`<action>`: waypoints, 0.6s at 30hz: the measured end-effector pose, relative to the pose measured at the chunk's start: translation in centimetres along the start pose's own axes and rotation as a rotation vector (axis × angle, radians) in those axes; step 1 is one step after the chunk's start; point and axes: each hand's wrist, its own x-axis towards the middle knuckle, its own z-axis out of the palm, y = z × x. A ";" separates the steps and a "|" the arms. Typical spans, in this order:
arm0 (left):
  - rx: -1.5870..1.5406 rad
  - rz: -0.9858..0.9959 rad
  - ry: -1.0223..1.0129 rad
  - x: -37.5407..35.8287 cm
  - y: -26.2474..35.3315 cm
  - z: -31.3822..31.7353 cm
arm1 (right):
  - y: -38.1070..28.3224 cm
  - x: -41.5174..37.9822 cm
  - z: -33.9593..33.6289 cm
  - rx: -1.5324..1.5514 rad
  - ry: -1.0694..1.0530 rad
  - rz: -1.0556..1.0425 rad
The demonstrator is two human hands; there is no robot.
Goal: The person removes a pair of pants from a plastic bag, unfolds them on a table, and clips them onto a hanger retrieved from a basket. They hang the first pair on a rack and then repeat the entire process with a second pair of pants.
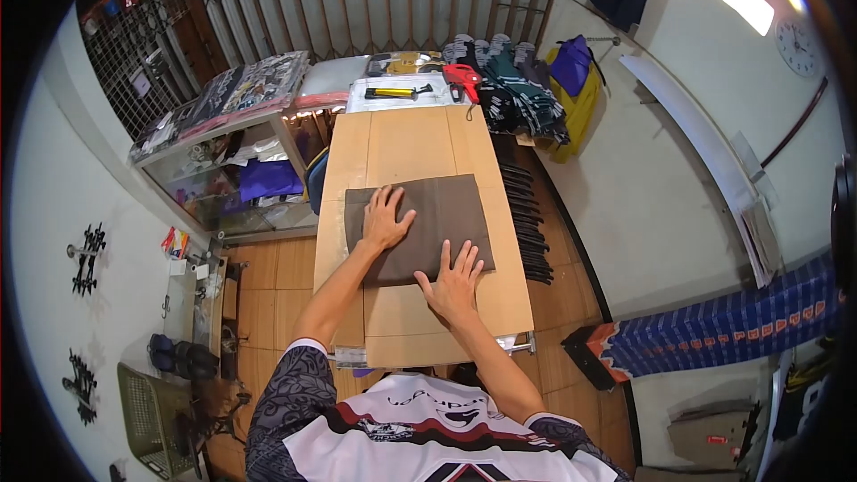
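Note:
A dark brown folded cloth (437,214) lies flat across the middle of a long wooden table (406,138). My left hand (386,219) rests palm down on the cloth's left part, fingers spread. My right hand (456,281) presses flat on the cloth's near edge, fingers spread too. Neither hand grips anything.
At the table's far end lie a yellow-and-black tool (395,92) and a red tool (462,78), beside stacked folded garments (513,89). A glass display case (237,170) stands to the left. Dark hangers (527,223) line the floor on the right, near blue patterned boxes (732,326).

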 end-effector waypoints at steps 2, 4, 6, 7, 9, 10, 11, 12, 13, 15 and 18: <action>0.002 -0.022 0.017 1.7 -1.4 1.1 | -0.2 0.0 0.3 -0.014 0.008 0.006; 0.000 -0.014 0.052 3.3 -2.6 2.0 | -0.2 0.2 0.5 -0.032 0.012 0.010; -0.013 -0.078 -0.034 4.7 -2.9 1.7 | -0.3 0.3 0.5 -0.043 0.013 0.016; -0.017 -0.111 -0.078 5.3 -2.9 1.4 | -0.3 0.3 0.6 -0.046 0.011 0.018; -0.039 -0.065 -0.050 6.5 -2.8 1.0 | -0.3 0.4 0.5 -0.053 0.015 0.022; -0.044 -0.047 -0.098 7.2 -3.1 0.5 | -0.2 0.5 0.6 -0.052 0.020 0.022; -0.047 -0.030 -0.143 7.6 -3.2 0.0 | -0.3 0.7 0.6 -0.049 0.025 0.017; -0.114 0.052 -0.068 7.6 -3.1 -0.2 | -0.3 0.9 0.8 -0.055 0.032 0.022; -0.170 0.051 -0.069 7.4 -3.0 -0.6 | -0.3 1.2 1.0 -0.060 0.038 0.025; -0.280 0.049 -0.067 6.9 -2.2 -1.5 | -0.3 1.8 1.2 -0.069 0.048 0.029; -0.340 0.077 -0.007 5.3 0.1 -4.0 | -0.5 2.8 1.5 -0.074 0.060 0.039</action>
